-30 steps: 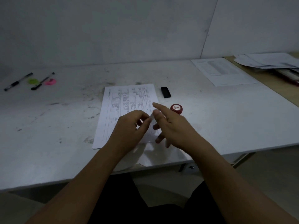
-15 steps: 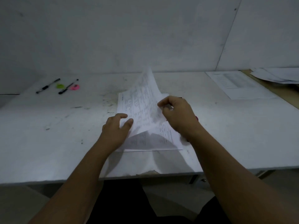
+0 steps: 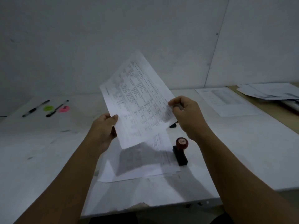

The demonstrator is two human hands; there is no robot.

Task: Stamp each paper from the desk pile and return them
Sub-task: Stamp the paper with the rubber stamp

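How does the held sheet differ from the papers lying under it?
The held sheet is raised and tilted, pinched by the left hand and right hand; the desk papers lie flat, untouched. The held sheet is lit; the desk papers sit partly in its shadow. Both are white with printed text.

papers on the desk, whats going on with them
A person holds one printed sheet up above the white desk, the left hand gripping its left edge and the right hand pinching its right edge. The paper pile lies on the desk below, and a red-knobbed stamp stands untouched at the pile's right edge.
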